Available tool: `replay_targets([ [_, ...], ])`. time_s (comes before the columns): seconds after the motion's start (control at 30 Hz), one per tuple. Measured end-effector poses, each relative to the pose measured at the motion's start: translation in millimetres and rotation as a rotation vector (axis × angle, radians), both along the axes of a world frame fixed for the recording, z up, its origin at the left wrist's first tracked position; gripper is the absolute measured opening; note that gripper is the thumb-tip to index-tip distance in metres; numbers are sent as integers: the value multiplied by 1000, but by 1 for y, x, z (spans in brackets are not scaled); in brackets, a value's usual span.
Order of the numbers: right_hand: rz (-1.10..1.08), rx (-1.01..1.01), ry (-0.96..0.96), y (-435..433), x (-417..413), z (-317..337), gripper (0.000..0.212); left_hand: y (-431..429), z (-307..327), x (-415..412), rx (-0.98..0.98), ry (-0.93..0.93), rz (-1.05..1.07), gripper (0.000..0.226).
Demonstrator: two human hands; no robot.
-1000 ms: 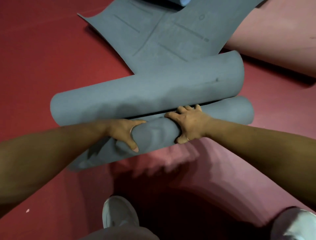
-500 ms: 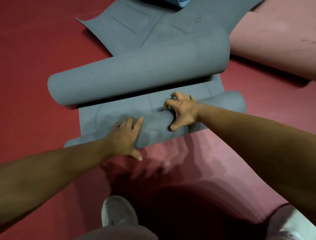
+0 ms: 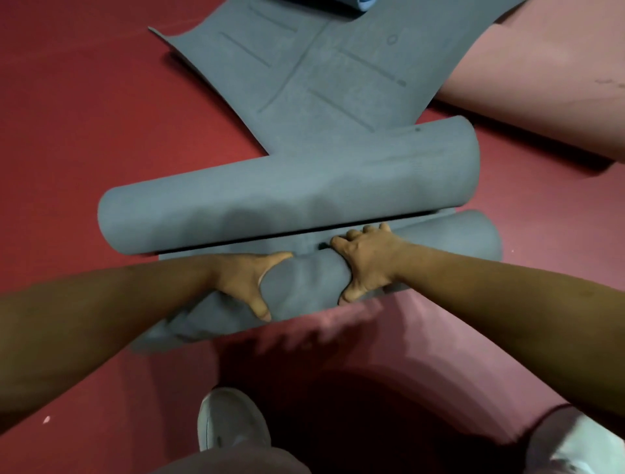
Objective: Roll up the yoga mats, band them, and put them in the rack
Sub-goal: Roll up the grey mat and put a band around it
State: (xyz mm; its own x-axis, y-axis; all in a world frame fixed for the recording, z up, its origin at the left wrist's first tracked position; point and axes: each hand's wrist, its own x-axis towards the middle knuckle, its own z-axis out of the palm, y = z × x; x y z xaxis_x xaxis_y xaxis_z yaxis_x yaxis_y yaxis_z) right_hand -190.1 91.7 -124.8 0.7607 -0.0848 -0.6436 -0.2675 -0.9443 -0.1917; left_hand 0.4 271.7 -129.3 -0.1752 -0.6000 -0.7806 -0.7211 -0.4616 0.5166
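Head view: grey mat (image 3: 304,287) partly rolled; no band or rack in sight.
My left hand (image 3: 250,280) and right hand (image 3: 368,260) gripped it, fingers curled round; second roll (image 3: 287,196) lay at twelve o'clock.

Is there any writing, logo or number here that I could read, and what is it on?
No readable words or numbers.
On the flat grey yoga mat: only pressed lines and a small ring, no letters.
Its small dark mark at one line's end: too small to read.
The rolled grey yoga mat: plain.
The light blue object at the top edge: cut off, nothing legible.
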Motion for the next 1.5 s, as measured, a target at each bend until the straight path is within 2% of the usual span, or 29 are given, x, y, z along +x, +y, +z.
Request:
replay_targets([
  [0.07,-63,70,4,-6,6,1,105,-7,4,7,12,-70,-57,116],
  [0.13,-131,151,-11,-14,13,2,110,-8,7,21,7,-320,-164,126],
  [0.2,-203,223,-48,-21,17,1,117,-2,7,33,-74,-473,-178,133],
  [0.3,-303,248,-97,-26,19,0,125,9,7,39,-164,-428,-21,130],
  [0.4,-398,205,-124,-31,25,3,119,14,15,38,-208,-274,132,99],
  [0.43,-418,186,-142,-32,27,4,115,15,16,35,-205,-272,125,97],
  [0.5,-455,150,-171,-32,31,5,103,16,16,21,-164,-332,87,110],
  [0.6,-472,74,-182,-27,37,0,81,11,8,-1,-141,-542,7,140],
  [0.67,-414,-23,-188,-19,36,-2,68,5,3,1,-158,-599,-19,139],
  [0.73,-303,-89,-180,-16,32,1,79,-1,5,10,-164,-532,15,127],
  [0.87,-84,-94,-101,-23,23,11,109,-5,10,20,-212,-396,26,110],
  [0.97,-42,-67,-43,-20,10,10,111,-2,7,15,-183,-295,11,107],
  [1.1,-40,-46,34,-18,5,12,121,-3,6,7,-152,-274,1,108],
  [1.27,-92,-34,13,-19,8,10,119,-10,3,16,-87,-200,-22,108],
  [1.3,-109,-23,10,-19,8,9,119,-9,1,18,-86,-227,-43,109],
  [1.4,-173,15,-56,-25,8,9,119,-5,1,25,-132,-480,-147,127],
  [1.5,-313,27,-187,-37,10,10,110,-5,13,47,-252,-627,-27,136],
])
